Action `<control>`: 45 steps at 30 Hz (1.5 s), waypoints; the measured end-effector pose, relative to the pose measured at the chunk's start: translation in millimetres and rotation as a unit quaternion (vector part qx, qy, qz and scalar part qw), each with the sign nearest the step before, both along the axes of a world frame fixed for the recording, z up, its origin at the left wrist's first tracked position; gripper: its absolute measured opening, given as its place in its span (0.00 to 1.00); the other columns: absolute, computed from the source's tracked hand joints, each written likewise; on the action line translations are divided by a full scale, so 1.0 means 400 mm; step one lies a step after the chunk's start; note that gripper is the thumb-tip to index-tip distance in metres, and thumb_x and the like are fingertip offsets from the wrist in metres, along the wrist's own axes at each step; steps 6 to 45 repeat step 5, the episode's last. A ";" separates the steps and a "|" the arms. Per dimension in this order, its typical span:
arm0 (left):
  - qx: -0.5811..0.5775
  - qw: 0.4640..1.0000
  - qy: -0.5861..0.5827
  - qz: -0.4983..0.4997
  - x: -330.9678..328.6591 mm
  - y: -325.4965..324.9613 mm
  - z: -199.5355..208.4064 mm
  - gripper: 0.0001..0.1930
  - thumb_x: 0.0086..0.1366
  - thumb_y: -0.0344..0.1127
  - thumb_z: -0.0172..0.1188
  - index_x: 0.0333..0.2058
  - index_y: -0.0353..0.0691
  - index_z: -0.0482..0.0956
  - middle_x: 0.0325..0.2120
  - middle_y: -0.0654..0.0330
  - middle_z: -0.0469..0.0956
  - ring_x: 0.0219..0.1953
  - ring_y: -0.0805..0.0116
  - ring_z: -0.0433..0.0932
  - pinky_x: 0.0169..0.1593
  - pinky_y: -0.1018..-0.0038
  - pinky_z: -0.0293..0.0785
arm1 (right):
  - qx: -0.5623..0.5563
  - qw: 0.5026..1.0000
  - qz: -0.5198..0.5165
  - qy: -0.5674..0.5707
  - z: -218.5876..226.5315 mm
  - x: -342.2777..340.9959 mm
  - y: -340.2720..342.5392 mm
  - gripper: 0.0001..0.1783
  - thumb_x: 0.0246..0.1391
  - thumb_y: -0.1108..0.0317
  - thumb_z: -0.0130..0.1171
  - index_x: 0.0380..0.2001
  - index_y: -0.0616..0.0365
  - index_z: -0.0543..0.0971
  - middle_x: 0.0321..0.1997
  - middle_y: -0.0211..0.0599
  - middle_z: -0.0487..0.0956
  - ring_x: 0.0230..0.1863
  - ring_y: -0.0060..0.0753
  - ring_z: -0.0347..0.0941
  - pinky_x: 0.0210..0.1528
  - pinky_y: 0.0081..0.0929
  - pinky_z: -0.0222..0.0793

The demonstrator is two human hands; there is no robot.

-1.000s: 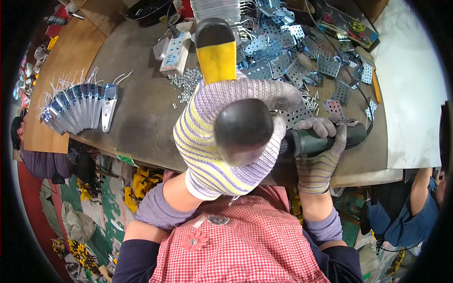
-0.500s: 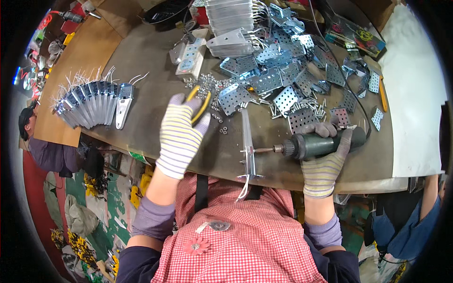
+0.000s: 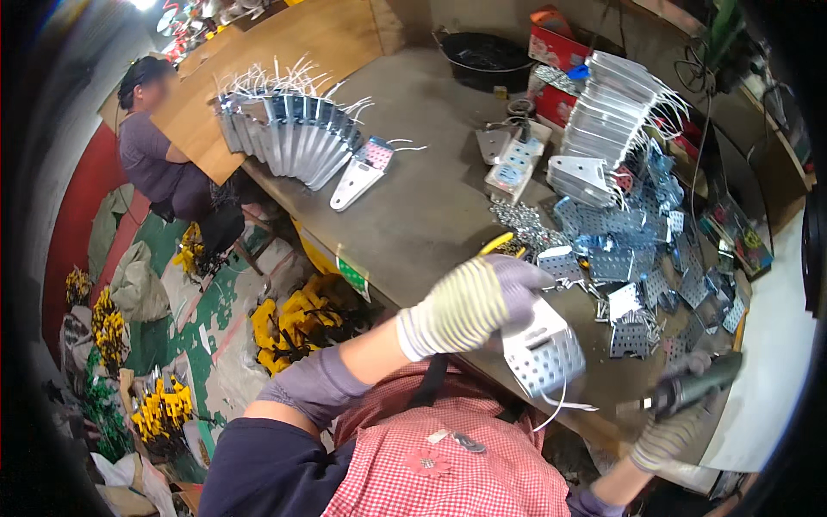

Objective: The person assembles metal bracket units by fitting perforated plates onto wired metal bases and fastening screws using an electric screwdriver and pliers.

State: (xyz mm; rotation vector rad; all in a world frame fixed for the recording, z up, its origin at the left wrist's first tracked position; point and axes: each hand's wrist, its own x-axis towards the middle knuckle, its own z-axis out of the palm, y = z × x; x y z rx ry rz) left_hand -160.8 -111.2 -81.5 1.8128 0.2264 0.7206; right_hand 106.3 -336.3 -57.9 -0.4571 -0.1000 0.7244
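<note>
My left hand [image 3: 482, 306], in a striped glove with grey fingertips, is closed on a metal bracket [image 3: 544, 351] over the table's front edge. The bracket has a flat plate and a perforated face, and white wires hang from its lower end. Behind the hand show yellow tool handles [image 3: 498, 244]; whether the hand touches them is unclear. At the right, my right hand [image 3: 676, 431] is wrapped round a dark green power screwdriver [image 3: 696, 385], its tip pointing left, clear of the bracket. Motion blurs the right hand.
A fanned row of wired brackets [image 3: 289, 133] lies at the left, with one bracket [image 3: 362, 177] apart. Small nuts [image 3: 525, 224], perforated plates [image 3: 607, 228] and screws cover the right side. Behind stand stacked brackets [image 3: 607, 108] and a black pan [image 3: 487, 56]. Another person [image 3: 159, 146] sits far left.
The bracket, earlier standing at the screwdriver's tip, is now in my left hand, raised and turned. The screwdriver has drawn away to the right. The whole view has swung left.
</note>
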 end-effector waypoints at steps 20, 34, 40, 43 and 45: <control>0.145 0.846 0.218 0.465 -0.169 0.144 0.065 0.34 0.59 0.41 0.64 0.60 0.34 0.61 0.56 0.47 0.71 0.58 0.57 0.72 0.58 0.68 0.69 | -0.456 0.794 0.040 -0.401 0.022 0.135 -0.170 0.41 0.55 0.39 0.52 0.66 0.48 0.57 0.42 0.33 0.74 0.33 0.28 0.72 0.33 0.25 0.76; 0.145 0.846 0.218 0.465 -0.169 0.144 0.065 0.34 0.59 0.41 0.64 0.60 0.34 0.61 0.56 0.47 0.71 0.58 0.57 0.72 0.58 0.68 0.69 | -0.456 0.794 0.040 -0.401 0.022 0.135 -0.170 0.41 0.55 0.39 0.52 0.66 0.48 0.57 0.42 0.33 0.74 0.33 0.28 0.72 0.33 0.25 0.76; 0.145 0.846 0.218 0.465 -0.169 0.144 0.065 0.34 0.59 0.41 0.64 0.60 0.34 0.61 0.56 0.47 0.71 0.58 0.57 0.72 0.58 0.68 0.69 | -0.456 0.794 0.040 -0.401 0.022 0.135 -0.170 0.41 0.55 0.39 0.52 0.66 0.48 0.57 0.42 0.33 0.74 0.33 0.28 0.72 0.33 0.25 0.76; 0.145 0.846 0.218 0.465 -0.169 0.144 0.065 0.34 0.59 0.41 0.64 0.60 0.34 0.61 0.56 0.47 0.71 0.58 0.57 0.72 0.58 0.68 0.69 | -0.456 0.794 0.040 -0.401 0.022 0.135 -0.170 0.41 0.55 0.39 0.52 0.66 0.48 0.57 0.42 0.33 0.74 0.33 0.28 0.72 0.33 0.25 0.76; 0.145 0.846 0.218 0.465 -0.169 0.144 0.065 0.34 0.59 0.41 0.64 0.60 0.34 0.61 0.56 0.47 0.71 0.58 0.57 0.72 0.58 0.68 0.69 | -0.456 0.794 0.040 -0.401 0.022 0.135 -0.170 0.41 0.55 0.39 0.52 0.66 0.48 0.57 0.42 0.33 0.74 0.33 0.28 0.72 0.33 0.25 0.76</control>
